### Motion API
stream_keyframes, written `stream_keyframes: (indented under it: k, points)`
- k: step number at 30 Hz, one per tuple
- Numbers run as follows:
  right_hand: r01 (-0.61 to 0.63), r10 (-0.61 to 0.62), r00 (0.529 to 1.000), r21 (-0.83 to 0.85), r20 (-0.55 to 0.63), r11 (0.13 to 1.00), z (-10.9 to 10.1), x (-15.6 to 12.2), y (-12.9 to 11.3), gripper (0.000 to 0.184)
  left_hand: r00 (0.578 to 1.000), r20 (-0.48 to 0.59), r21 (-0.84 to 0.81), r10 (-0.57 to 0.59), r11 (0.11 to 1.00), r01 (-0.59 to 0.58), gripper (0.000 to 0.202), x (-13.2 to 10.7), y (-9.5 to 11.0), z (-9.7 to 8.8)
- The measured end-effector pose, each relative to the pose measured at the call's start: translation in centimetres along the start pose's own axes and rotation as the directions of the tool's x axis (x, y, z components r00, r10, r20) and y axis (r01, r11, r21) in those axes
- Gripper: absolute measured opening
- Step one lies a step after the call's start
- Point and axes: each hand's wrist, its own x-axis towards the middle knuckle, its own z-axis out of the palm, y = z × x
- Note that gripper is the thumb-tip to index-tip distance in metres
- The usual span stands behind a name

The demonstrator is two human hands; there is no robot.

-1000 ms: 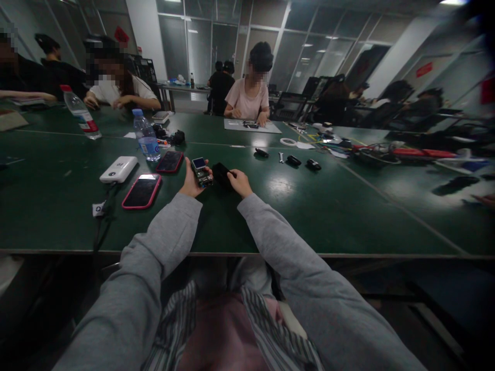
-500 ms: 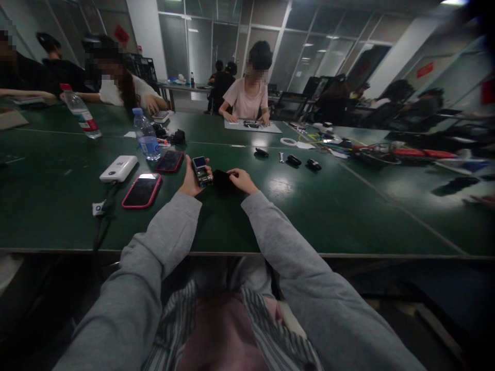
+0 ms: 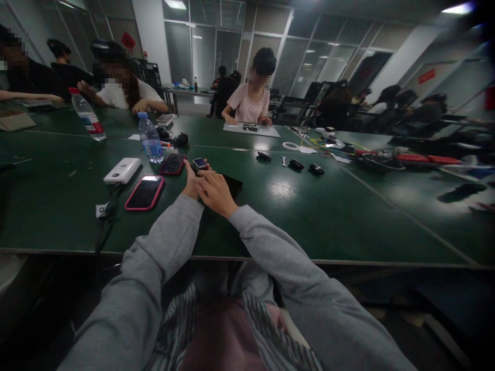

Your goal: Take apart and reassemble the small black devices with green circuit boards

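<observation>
My left hand [image 3: 191, 181] holds a small circuit board with a little screen [image 3: 199, 163] just above the green table [image 3: 309, 216]. My right hand [image 3: 214, 191] has come across over the board and covers most of it; its fingers are curled on the board. A flat black piece [image 3: 232, 184] lies on the table just right of my hands. Both my arms are in grey sleeves.
Left of my hands lie a pink-cased phone [image 3: 144, 192], a dark phone [image 3: 172, 163], a white power bank [image 3: 122, 170] and a water bottle [image 3: 150, 138]. Small black parts [image 3: 296, 164] sit further right. Other people sit at the far side. A cable tangle [image 3: 371, 157] lies at right.
My right hand let go of the black piece, which now lies on the table, and moved left onto the board in my left hand. The camera tilted slightly.
</observation>
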Motion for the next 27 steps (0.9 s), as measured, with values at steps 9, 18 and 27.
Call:
stream_keyframes:
  k: [9, 18, 27]
  points:
    - [-0.099, 0.120, 0.986, 0.169, -0.114, 0.981, -0.6, 0.5, 3.7, 0.049, 0.987, 0.163, 0.025, -0.003, 1.000, -0.001, 0.071, -1.4, 0.8, 1.9]
    - [-0.218, 0.370, 0.895, 0.481, -0.249, 0.849, -2.0, 0.9, 5.6, 0.060, 0.973, 0.230, 0.039, -0.015, 0.999, 0.006, 0.065, -4.6, 1.0, 4.8]
    - [-0.343, 0.632, 0.740, 0.679, -0.230, 0.649, -1.5, 1.3, 8.1, 0.056, 0.949, 0.298, 0.184, -0.105, 0.982, 0.050, 0.063, -5.0, 0.9, 5.0]
